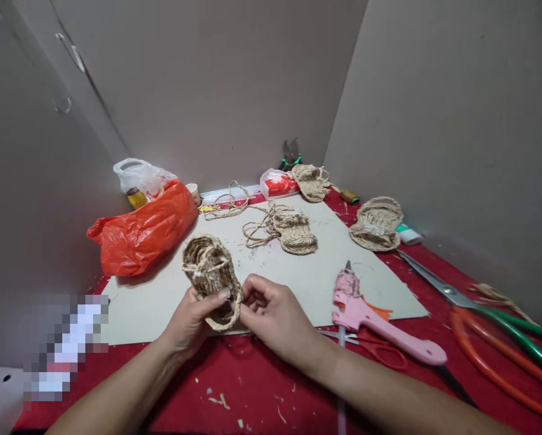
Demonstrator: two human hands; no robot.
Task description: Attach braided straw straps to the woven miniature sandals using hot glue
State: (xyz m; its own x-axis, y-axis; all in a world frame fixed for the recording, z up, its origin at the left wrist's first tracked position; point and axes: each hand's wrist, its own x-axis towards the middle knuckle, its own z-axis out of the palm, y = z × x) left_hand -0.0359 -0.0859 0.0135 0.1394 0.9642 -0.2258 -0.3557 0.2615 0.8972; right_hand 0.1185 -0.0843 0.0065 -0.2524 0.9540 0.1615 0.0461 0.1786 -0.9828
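A woven straw piece [212, 278], oval and shaped like a small slipper, is held above the front edge of the pale board [162, 308]. My left hand [193, 320] grips it from the left and below, with the thumb lying over its inside near the lower end. At its lower right rim my right hand [266, 308] is closed, fingers curled and pinched against the braided edge. Whatever lies between those fingertips is hidden. Another woven piece [298, 232] with loose cord loops lies on the board behind.
A pink glue gun [370, 320], red-handled scissors [383, 350] and large shears [456, 296] lie right. An orange bag [148, 232] sits left. Further woven pieces [377, 223] [311, 182], a tissue pack [278, 185] and pliers [291, 154] are farther back. Walls enclose the table.
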